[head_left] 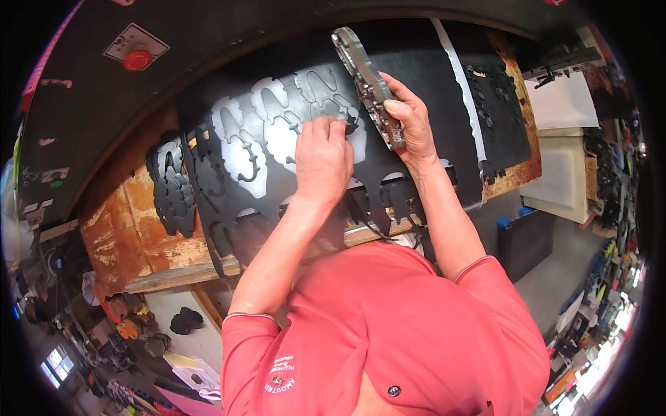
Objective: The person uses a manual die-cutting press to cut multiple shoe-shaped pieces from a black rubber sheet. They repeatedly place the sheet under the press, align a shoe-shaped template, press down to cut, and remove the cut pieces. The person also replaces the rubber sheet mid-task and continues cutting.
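My right hand (411, 128) grips a metal cutting die (365, 80), a long steel-edged form with a wavy outline, raised on a slant over a black sheet (409, 62). The sheet looks like leather or a similar material and has rows of curved shapes cut through it. My left hand (323, 158) is closed, its fingertips bent down at the cut row beside the die. A small dark bit shows by those fingers; what they hold is hidden. To the left lies a pile of black cut pieces (172, 187).
Under the sheet is a worn, brownish work board (132, 222) with a wooden front rail (173, 276). A dark machine panel with a red push button (137, 60) overhangs at upper left. Black scraps (489, 87) lie on the right; a pale cabinet (555, 173) stands beyond.
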Demonstrator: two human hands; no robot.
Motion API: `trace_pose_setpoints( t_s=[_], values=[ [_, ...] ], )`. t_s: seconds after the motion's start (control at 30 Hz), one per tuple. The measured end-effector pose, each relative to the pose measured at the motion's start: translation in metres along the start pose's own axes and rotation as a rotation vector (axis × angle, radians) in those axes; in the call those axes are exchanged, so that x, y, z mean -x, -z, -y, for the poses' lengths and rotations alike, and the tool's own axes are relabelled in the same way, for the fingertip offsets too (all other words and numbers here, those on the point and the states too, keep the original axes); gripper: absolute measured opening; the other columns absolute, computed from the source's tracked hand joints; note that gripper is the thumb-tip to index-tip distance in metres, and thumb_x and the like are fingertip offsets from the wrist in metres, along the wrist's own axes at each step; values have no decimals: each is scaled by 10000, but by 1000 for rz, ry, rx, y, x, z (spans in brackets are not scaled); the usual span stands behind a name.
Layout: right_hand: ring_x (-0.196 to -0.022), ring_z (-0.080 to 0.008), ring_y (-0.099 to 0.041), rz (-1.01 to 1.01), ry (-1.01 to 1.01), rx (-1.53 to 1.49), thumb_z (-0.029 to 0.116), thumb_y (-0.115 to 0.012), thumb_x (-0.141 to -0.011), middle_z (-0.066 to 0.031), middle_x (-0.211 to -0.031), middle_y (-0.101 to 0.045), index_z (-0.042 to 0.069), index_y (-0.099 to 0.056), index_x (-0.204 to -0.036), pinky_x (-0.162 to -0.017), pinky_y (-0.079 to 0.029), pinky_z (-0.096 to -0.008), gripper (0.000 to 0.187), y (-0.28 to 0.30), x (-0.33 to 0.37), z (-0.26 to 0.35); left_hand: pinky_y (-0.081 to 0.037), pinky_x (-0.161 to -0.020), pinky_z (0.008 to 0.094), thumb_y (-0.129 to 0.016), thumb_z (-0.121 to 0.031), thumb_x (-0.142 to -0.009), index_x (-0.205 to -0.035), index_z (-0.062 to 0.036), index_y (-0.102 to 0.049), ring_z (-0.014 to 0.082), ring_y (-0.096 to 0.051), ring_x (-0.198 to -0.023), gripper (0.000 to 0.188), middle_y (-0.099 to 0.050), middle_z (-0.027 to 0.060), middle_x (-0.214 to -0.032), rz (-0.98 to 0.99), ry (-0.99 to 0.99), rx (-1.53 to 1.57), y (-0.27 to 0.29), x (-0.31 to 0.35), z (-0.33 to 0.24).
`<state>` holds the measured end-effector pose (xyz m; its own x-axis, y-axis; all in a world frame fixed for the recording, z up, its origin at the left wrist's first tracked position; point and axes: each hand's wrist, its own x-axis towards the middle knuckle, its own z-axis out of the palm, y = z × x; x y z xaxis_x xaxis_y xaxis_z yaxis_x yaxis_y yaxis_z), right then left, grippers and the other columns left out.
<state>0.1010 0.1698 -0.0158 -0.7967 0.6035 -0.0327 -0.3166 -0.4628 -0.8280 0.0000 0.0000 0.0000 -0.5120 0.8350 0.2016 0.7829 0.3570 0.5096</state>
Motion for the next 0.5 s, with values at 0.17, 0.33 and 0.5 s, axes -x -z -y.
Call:
trace_pose_setpoints(
  t_s=[0.17,0.33,0.5],
  values=[
    [-1079,-138,-697,-9,17,-38,165,-746,-933,-101,-1264,-711,-54,-568,-1481,-981,-560,-270,616,-6,-1,0,-597,-861,451,-693,41,-930,-1237,42,-694,402,-723,-985,307,-742,235,-1092,-220,-112,204,20,3,26],
    [-1064,-126,-702,-20,19,-38,173,-752,-931,-100,-1242,-714,-59,-568,-1479,-982,-566,-264,624,-6,-3,-1,-606,-699,365,-605,10,-1036,-1432,-19,-556,231,-759,-765,400,-754,175,-1042,-166,216,418,52,21,45],
    [-1090,-144,-709,-3,24,-39,168,-754,-925,-110,-1256,-719,-57,-568,-1482,-1000,-561,-269,629,-1,-2,-3,-605,-685,276,-579,-21,-1091,-1318,20,-648,133,-727,-773,242,-750,103,-998,-437,420,712,130,49,73]
  ],
)
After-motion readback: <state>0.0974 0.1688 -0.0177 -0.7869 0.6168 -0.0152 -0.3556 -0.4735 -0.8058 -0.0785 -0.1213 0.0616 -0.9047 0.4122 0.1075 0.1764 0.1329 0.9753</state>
